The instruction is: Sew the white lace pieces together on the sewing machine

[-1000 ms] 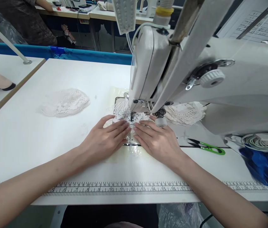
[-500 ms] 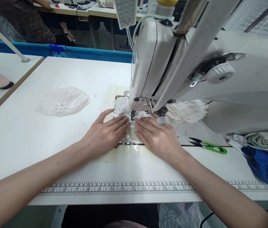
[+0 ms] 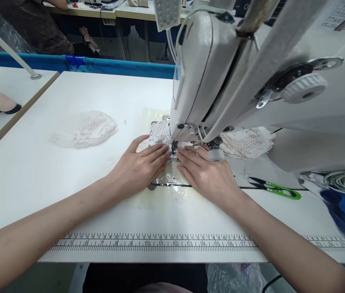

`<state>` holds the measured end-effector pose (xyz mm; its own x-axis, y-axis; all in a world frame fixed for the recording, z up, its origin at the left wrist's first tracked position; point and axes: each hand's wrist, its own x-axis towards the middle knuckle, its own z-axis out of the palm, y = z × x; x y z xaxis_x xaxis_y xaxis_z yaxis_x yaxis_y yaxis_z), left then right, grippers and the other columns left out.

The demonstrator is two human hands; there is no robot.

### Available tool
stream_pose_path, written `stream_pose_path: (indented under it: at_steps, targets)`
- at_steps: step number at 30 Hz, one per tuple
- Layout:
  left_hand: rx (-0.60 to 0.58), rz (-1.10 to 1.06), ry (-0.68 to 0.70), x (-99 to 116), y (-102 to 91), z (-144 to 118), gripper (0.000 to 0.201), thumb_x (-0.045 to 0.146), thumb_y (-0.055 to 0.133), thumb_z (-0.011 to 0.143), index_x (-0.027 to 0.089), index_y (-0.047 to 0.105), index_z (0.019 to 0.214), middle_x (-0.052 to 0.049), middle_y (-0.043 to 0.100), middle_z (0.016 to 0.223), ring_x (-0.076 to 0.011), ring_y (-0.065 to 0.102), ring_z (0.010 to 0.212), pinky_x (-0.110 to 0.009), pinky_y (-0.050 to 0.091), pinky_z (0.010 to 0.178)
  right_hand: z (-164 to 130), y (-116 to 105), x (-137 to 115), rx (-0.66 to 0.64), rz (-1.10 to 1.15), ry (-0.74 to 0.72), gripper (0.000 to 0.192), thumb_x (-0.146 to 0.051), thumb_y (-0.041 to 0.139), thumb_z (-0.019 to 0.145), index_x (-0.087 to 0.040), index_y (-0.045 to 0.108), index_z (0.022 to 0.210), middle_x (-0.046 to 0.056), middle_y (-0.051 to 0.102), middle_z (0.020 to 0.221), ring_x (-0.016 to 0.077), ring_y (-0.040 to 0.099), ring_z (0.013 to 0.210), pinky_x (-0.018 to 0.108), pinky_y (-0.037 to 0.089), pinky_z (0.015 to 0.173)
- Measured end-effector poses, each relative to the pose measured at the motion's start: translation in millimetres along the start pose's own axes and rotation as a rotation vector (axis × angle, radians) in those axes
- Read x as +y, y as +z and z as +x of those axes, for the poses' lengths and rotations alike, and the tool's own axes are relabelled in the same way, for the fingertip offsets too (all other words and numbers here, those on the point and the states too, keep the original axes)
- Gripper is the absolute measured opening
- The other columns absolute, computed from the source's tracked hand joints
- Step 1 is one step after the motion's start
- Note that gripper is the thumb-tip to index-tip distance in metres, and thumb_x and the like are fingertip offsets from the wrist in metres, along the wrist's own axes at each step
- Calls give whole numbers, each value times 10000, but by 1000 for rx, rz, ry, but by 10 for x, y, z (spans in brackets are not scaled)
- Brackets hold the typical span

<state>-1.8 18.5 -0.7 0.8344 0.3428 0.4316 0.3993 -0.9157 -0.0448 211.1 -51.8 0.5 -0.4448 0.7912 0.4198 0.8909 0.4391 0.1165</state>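
White table [image 3: 38,175] supports lace [image 3: 159,132] under the presser foot [image 3: 174,149]; left hand [image 3: 135,167] and right hand [image 3: 212,171] lie flat beside it, fingers mostly together, seemingly keeping lace smooth.

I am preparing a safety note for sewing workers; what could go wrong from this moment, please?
The left hand and right hand have fingertips close beside the presser foot, so a finger might slip under it. The openwork lace could snag or bunch there. The green-handled snips lie with spread blades toward the right hand, which might brush them.
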Motion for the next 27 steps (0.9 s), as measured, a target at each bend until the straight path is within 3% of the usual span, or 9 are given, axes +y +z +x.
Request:
stream_pose_path:
  at_steps: [13, 20, 27]
  targets:
    - [-36, -18, -37, -6, -2, -3, 340, 232, 415, 1014, 144, 569, 1304, -105, 624, 1285, -230, 592, 1213, -514, 359, 1100, 7, 12, 4, -18, 3, 23, 300, -273, 499, 1014, -111, 655, 1213, 102, 678, 1171, 254, 601, 1090, 460, 438, 1041]
    - [-22, 20, -29, -1, -1, 2, 332, 223, 428, 1010, 127, 572, 1293, -91, 628, 1285, -224, 599, 1202, -496, 357, 1100, 15, 3, 1, -41, -38, 29, 327, -287, 462, 1029, -90, 663, 1197, 107, 725, 1019, 236, 619, 1023, 431, 414, 1046]
    - [-23, 16, -35, 8, -11, 3, 327, 237, 440, 1005, 149, 581, 1286, -79, 626, 1289, -235, 584, 1220, -487, 388, 1081, 13, 22, 12, -22, -39, 35, 320, -288, 500, 1011, -93, 661, 1208, 112, 726, 1003, 236, 621, 1008, 442, 393, 1064]
